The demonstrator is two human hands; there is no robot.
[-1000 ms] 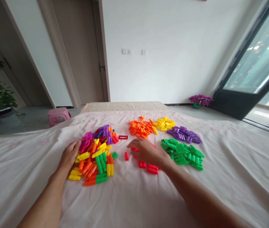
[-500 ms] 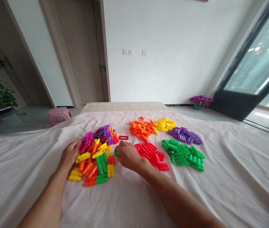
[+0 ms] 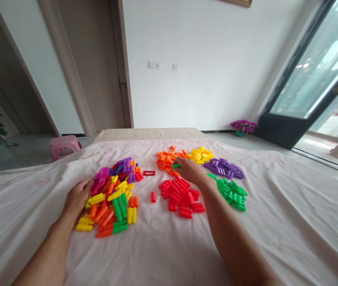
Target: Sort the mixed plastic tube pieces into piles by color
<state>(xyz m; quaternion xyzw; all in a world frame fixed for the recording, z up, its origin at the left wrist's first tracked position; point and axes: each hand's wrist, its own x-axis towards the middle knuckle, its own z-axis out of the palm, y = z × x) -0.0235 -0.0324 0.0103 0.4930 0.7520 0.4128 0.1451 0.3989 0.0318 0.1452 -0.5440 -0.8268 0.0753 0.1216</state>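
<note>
My right hand (image 3: 191, 171) is closed on a green plastic building block (image 3: 176, 165). It hovers over the near right edge of the orange block pile (image 3: 165, 159), above the red block pile (image 3: 178, 194). To its right lies the green block pile (image 3: 234, 194), partly hidden by my forearm. My left hand (image 3: 78, 196) rests at the left side of the mixed-colour block pile (image 3: 106, 212), its partly hidden fingers stretched against the magenta pieces (image 3: 101, 178). A lone red block (image 3: 153, 197) lies between the mixed and red piles.
Behind the green pile are purple blocks (image 3: 225, 168) and yellow blocks (image 3: 201, 155). A red rectangular frame piece (image 3: 149, 173) lies right of the mixed pile. A pale cloth (image 3: 145, 254) covers the surface. A pink stool (image 3: 65, 147) stands beyond it at left.
My right hand has moved right and away from me, carrying the green block from beside the mixed pile. The lone red block is now visible. My left hand stays at the pile.
</note>
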